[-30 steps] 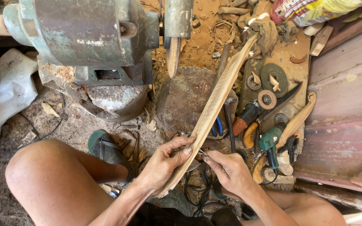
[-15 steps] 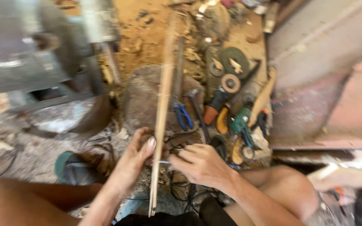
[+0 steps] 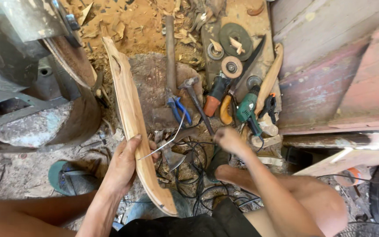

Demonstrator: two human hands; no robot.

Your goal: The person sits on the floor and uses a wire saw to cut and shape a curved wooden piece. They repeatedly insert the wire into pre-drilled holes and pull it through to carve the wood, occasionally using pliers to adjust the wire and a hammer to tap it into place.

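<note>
Fingers (image 3: 130,147) grip curved wood blank (image 3: 132,118) (upright-ish).

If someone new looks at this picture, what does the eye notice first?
First, the long curved wooden piece, gripped by the left hand, which also pinches a thin bent wire. Next, the crowded row of tools at upper centre: a green power drill, blue-handled pliers and grinding discs. The right hand is blurred beside them.

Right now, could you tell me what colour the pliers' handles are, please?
Blue, seen in the head view: the pliers lie on the stone block.
</note>
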